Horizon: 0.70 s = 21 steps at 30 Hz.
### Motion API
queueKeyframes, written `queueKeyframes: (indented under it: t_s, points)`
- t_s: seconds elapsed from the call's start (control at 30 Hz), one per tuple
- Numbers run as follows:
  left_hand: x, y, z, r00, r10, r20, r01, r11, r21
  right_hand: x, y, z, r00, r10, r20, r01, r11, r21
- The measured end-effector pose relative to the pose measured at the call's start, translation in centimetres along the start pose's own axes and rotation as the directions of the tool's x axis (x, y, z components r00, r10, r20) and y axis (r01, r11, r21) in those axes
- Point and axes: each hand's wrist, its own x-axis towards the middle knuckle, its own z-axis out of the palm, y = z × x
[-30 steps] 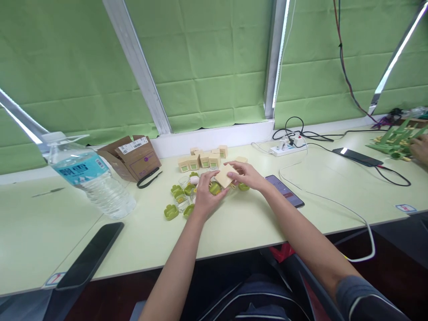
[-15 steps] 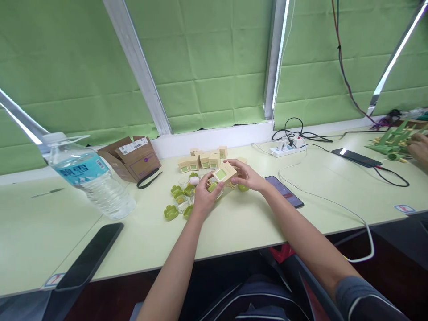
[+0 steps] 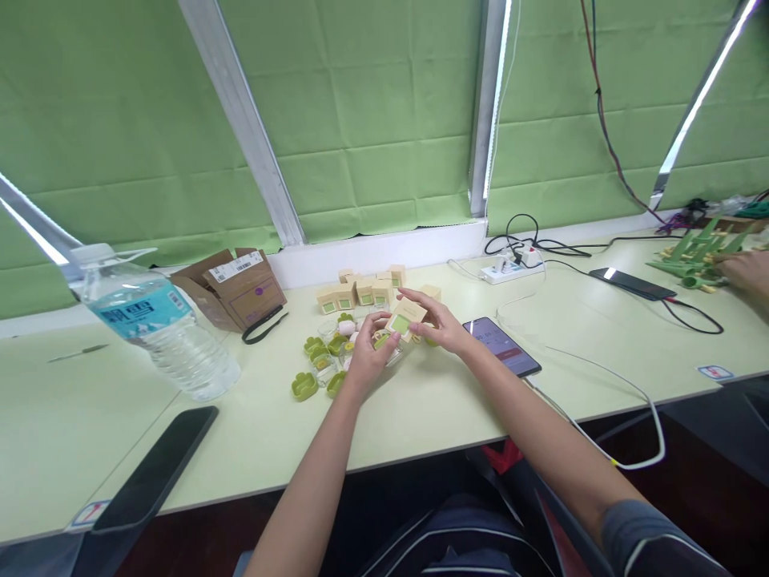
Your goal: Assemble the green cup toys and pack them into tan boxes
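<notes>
My right hand [image 3: 441,324] is closed around a small beige cardboard box [image 3: 407,311] with a green window on its face. Just below and left of it, my left hand [image 3: 368,359] is closed on a small green piece [image 3: 380,340] with a clear part, mostly hidden by the fingers. The left fingertips touch or nearly touch the box. Left of that hand lie several green flower-shaped cases [image 3: 304,386] and small clear containers [image 3: 324,370]. Behind the hands, more beige boxes [image 3: 364,292] stand grouped together.
A large water bottle [image 3: 171,336] and an opened brown carton [image 3: 243,292] stand left. A black phone [image 3: 157,469] lies at the front left edge, a lit phone [image 3: 501,346] beside my right forearm. Behind are a power strip [image 3: 510,271] and cables. Another person's hand [image 3: 748,268] reaches toward green parts [image 3: 690,256].
The beige box has tipped in my hands, its window face turned differently. My right fingers have shifted a little on it. The whole view has moved slightly.
</notes>
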Motion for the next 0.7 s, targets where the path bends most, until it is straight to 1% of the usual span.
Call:
queueKeyframes:
  t_s: [0.13,0.23,0.33,0.57,0.7]
  points:
    - [-0.08,0.08,-0.05,1.000,0.013,0.024,-0.013,1.000,0.015,-0.03,0.35,0.45,0.999,0.023,-0.036,-0.021,0.998,0.056]
    - [-0.09,0.11,-0.10,0.998,0.047,0.043,-0.048,0.999,0.015,0.00,0.51,0.71,0.998,0.031,-0.055,-0.025,0.993,0.119]
    - [-0.03,0.05,-0.12,0.997,0.065,0.046,-0.065,0.998,-0.003,0.04,0.47,0.84,0.996,0.044,-0.072,-0.034,0.990,0.134]
    - [0.03,-0.16,-0.02,0.998,0.034,0.051,-0.033,0.999,-0.030,0.17,0.62,0.85,0.997,0.043,-0.069,-0.033,0.989,0.146]
    - [-0.07,-0.21,0.01,0.999,0.007,0.050,-0.004,0.999,-0.049,0.08,0.83,0.95,0.997,0.047,-0.065,-0.039,0.992,0.118]
